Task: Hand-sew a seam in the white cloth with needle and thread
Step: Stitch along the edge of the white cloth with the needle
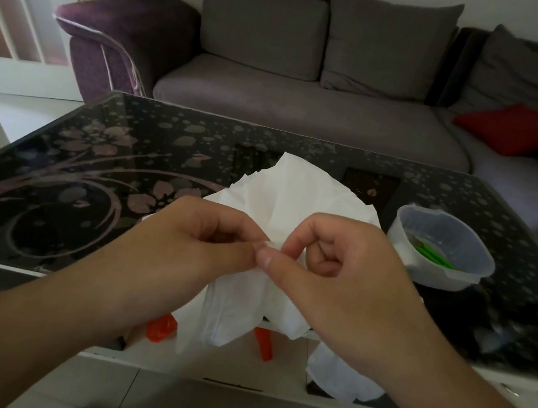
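Both your left hand (207, 240) and right hand (328, 260) pinch the limp, light white cloth (297, 187) at its near fold; needle apparently hidden.

On the surface (54, 194) the cloth (301, 187) lies at the near edge, draping over it — a tub (440, 252) just to its right. Behind the surface stands a sofa (309, 105), a cushion (520, 130) on its right end.

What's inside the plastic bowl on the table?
The plastic bowl holds some green items, possibly thread or clips; blur hides what they are. Its near wall covers anything lower down.
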A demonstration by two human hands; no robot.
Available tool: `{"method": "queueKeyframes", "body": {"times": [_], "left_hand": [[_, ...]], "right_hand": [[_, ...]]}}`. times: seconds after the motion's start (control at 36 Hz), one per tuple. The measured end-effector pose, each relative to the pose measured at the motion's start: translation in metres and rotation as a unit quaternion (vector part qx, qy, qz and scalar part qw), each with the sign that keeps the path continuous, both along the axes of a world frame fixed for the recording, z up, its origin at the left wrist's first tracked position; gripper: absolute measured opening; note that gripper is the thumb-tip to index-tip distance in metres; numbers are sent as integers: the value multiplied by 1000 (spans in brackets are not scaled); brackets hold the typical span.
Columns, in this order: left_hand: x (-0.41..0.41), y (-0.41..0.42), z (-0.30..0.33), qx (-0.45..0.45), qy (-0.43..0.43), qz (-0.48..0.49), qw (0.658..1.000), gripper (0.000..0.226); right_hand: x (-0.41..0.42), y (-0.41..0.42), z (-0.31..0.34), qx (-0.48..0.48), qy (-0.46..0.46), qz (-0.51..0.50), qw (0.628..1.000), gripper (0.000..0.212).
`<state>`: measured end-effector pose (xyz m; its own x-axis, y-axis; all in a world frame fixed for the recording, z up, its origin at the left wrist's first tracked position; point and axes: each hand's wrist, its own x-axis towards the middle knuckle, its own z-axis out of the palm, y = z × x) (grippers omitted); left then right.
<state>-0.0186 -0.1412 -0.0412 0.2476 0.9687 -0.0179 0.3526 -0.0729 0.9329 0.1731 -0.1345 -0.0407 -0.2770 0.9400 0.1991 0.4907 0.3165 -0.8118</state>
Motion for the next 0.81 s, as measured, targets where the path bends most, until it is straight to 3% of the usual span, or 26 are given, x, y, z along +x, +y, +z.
{"method": "queueKeyframes", "body": {"times": [0.61, 0.69, 0.81], "left_hand": [[1, 4, 0, -20, -18, 23, 999, 22], [0, 3, -1, -20, -18, 25, 999, 22], [-1, 3, -2, -20, -15, 25, 999, 20]], "right_hand": [[12, 7, -1, 37, -104, -28, 993, 20], [16, 6, 6, -3, -68, -25, 997, 18], [19, 12, 8, -118, 47, -29, 991, 21]]}}
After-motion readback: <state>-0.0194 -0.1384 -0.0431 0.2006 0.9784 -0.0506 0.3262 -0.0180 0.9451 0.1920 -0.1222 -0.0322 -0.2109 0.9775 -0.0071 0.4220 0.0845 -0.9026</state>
